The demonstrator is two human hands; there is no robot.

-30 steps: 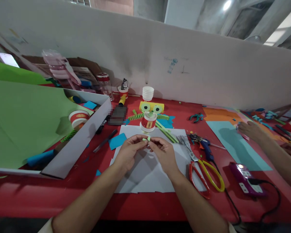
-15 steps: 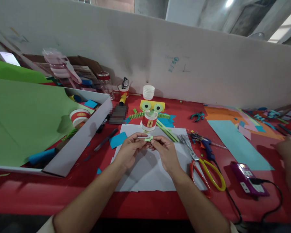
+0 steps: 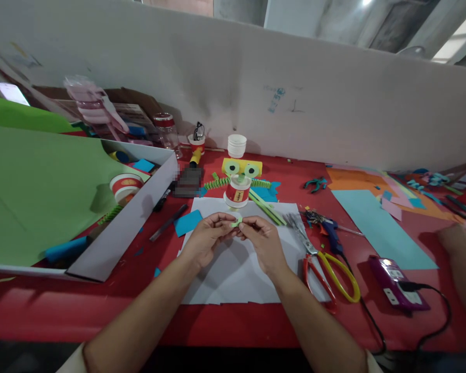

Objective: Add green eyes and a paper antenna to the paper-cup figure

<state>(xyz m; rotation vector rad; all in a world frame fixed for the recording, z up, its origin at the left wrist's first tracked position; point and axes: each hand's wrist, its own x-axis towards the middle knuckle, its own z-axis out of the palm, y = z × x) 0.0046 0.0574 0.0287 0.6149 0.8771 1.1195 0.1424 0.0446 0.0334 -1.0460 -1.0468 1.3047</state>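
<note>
A small light green paper strip (image 3: 236,223) is pinched between my two hands, over a white sheet (image 3: 236,280). My left hand (image 3: 207,235) grips its left end with closed fingertips. From the other side, my right hand (image 3: 262,241) holds it between thumb and fingers. Just beyond them stands a red and white paper cup (image 3: 237,192) with green folded paper springs (image 3: 217,183) at its sides. Behind it lies a yellow paper roll (image 3: 242,167) with two round paper eyes. Several long green strips (image 3: 267,208) rest beside the cup.
Scissors (image 3: 314,254) with red and yellow handles lie right of my hands, near a blue glue gun (image 3: 331,233) and a purple power socket (image 3: 396,285). A white box (image 3: 128,223) stands left. Another person's hand (image 3: 456,248) is at the right edge.
The small green strip looks more bent between my fingers now. My hands stay in nearly the same place, and the view has shifted slightly.
</note>
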